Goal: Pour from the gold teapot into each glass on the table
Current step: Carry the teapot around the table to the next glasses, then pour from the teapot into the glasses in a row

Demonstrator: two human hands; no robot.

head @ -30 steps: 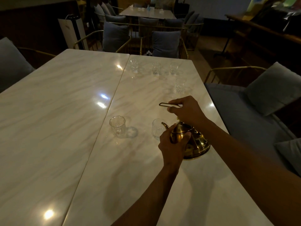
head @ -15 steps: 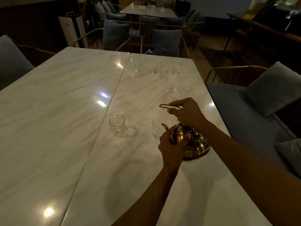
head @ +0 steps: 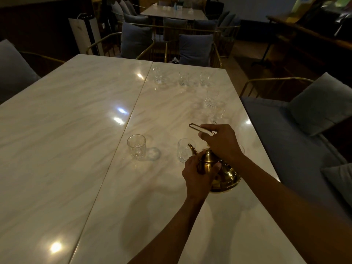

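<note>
The gold teapot (head: 224, 176) rests on the white marble table (head: 76, 130), its spout pointing left at a clear glass (head: 183, 152). My left hand (head: 198, 176) wraps the pot's lid and shoulder. My right hand (head: 222, 142) grips the thin gold handle that sticks out above the pot. Another clear glass (head: 136, 147) stands further left near the table seam. Two glasses (head: 214, 109) stand behind my right hand, and three more (head: 182, 78) line the far edge.
A grey cushioned bench (head: 285, 134) runs along the table's right side. Chairs with grey cushions (head: 195, 49) stand beyond the far edge, with another table (head: 175, 12) behind them. A seam (head: 131, 115) splits the two tabletops.
Both hands stay on the teapot, which remains on the table. The view has tilted slightly, bringing one more glass behind my right hand into sight.
</note>
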